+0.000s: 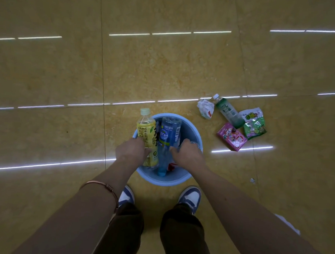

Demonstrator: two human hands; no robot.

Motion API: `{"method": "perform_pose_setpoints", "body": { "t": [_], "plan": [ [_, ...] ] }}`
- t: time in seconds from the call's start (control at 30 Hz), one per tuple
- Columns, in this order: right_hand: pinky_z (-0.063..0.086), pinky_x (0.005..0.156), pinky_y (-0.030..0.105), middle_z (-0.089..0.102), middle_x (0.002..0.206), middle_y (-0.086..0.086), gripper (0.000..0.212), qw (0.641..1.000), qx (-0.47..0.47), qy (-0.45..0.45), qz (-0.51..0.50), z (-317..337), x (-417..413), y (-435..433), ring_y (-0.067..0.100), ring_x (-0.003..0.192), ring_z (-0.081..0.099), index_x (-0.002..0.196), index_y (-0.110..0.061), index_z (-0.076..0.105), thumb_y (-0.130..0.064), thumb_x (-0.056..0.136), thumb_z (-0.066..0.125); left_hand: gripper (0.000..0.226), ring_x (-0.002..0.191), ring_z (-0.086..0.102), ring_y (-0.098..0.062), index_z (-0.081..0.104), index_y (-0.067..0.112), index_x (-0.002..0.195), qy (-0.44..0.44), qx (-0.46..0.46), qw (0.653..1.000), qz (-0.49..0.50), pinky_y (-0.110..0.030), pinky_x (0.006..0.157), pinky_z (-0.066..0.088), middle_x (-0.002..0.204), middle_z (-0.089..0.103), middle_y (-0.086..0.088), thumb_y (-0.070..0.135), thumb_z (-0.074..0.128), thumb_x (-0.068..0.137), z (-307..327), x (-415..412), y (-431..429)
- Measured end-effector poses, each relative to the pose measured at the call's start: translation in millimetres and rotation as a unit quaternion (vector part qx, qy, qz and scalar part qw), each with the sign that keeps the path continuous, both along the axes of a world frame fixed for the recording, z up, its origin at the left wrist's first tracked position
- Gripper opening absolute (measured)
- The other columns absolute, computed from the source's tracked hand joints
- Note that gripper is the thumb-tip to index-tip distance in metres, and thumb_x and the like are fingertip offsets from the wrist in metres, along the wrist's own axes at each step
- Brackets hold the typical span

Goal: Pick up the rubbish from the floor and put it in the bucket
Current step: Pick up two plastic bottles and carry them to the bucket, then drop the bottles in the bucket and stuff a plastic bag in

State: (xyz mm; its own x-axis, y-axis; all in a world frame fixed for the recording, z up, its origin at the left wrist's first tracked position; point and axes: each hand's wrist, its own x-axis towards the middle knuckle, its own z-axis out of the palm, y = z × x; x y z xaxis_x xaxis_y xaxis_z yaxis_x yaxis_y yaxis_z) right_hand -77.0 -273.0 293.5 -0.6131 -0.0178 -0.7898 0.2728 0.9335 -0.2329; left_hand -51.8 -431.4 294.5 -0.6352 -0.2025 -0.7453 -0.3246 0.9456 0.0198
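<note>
Now the left hand (131, 152) grips a yellow bottle (146, 133) and the right hand (188, 156) a blue bottle (169, 138), both standing on end in the bucket (198, 136), probably to fit. Right of the right hand, more rubbish (231, 138) lies on the floor.

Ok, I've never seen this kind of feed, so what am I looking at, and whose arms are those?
No robot: the arms belong to a person wearing the one camera on their head, looking down. The left hand grips a yellow-label bottle partly in the blue bucket. The right hand is at a blue-label bottle standing cap-down inside, its grip unclear. On the floor to the right lie crumpled paper, a green bottle, a green snack packet and a pink carton.
</note>
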Motion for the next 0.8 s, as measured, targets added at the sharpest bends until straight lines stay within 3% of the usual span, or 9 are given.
{"method": "perform_pose_setpoints", "body": {
  "t": [0.13, 0.3, 0.57, 0.7, 0.8],
  "plan": [
    [0.04, 0.07, 0.029, 0.06, 0.117, 0.015, 0.05, 0.999, -0.041, 0.003, -0.033, 24.6, -9.2, 14.7, 0.024, 0.094, 0.056, 0.125, -0.003, 0.043, -0.043, 0.095, 0.048, 0.038, 0.102, 0.056, -0.027, 0.05, 0.01, 0.116, 0.017, 0.063, 0.997, 0.027, -0.037, 0.077, 0.046, 0.117, 0.054, -0.01, 0.04, 0.047, 0.094, 24.4, -4.5, 5.2],
    [0.041, 0.084, 0.029, 0.052, 0.135, 0.013, 0.069, 0.987, -0.112, 0.021, -0.117, 71.4, -14.1, 30.3, 0.026, 0.121, 0.052, 0.142, -0.006, 0.032, -0.048, 0.091, 0.053, 0.052, 0.121, 0.045, -0.03, 0.038, 0.011, 0.135, 0.067, 0.162, 0.981, 0.081, -0.043, 0.099, 0.042, 0.139, 0.036, -0.011, 0.037, 0.052, 0.092, 66.8, -8.5, 18.3],
    [0.039, 0.1, 0.032, 0.049, 0.138, 0.008, 0.069, 0.958, -0.178, 0.105, -0.2, 169.9, -33.1, 60.9, 0.022, 0.125, 0.049, 0.141, -0.01, 0.038, -0.049, 0.087, 0.058, 0.054, 0.13, 0.037, -0.025, 0.036, 0.017, 0.139, 0.188, 0.233, 0.95, 0.092, -0.037, 0.104, 0.037, 0.145, 0.031, -0.006, 0.039, 0.051, 0.092, 166.7, -48.8, 56.4],
    [0.043, 0.096, 0.032, 0.05, 0.137, 0.001, 0.062, 0.929, -0.224, 0.158, -0.248, 226.2, -36.1, 82.5, 0.018, 0.121, 0.051, 0.139, -0.016, 0.042, -0.049, 0.088, 0.057, 0.048, 0.116, 0.045, -0.012, 0.041, 0.02, 0.137, 0.237, 0.298, 0.92, 0.097, -0.024, 0.091, 0.034, 0.143, 0.035, 0.0, 0.039, 0.05, 0.093, 225.7, -58.0, 80.2],
    [0.045, 0.093, 0.03, 0.05, 0.136, -0.002, 0.058, 0.904, -0.249, 0.209, -0.276, 270.9, -34.4, 101.7, 0.015, 0.117, 0.051, 0.137, -0.019, 0.045, -0.049, 0.089, 0.057, 0.043, 0.114, 0.047, -0.011, 0.045, 0.021, 0.133, 0.267, 0.348, 0.894, 0.096, -0.024, 0.091, 0.036, 0.137, 0.038, 0.001, 0.037, 0.05, 0.094, 272.9, -56.8, 94.7]
  ]
}}
